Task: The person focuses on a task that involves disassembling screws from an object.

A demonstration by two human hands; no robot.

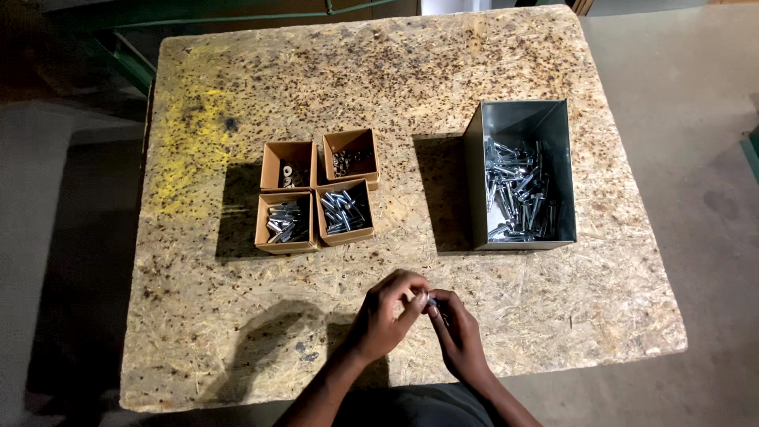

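Head view, worktop: a pale chipboard worktop (237, 332) with dark flecks and a yellow stain toward 10 o'clock fills the frame.
Head view, left hand: the left hand (383, 316) sits near the front edge at about 6 o'clock, fingers (413, 304) curled narrow and pinching a small shiny metal part (431, 301) at their tips.
Head view, right hand: the right hand (458, 336) meets the left one fingertip to fingertip, fingers bent close around the same small metal part; how much of it each hand grips cannot be told.
Head view, held part: it lies between the two hands just above the worktop, too small to tell its kind.
Head view, metal bin: an open grey sheet-metal bin (522, 119) stands at 2 o'clock from the hands, well apart, with a heap of silvery bolts (522, 194) inside.
Head view, cardboard boxes: four small brown cardboard boxes (273, 237) stand touching in a square at 11 o'clock from the hands; the two nearer ones hold silvery bolts, the two farther ones hold small dark and shiny rings or nuts.
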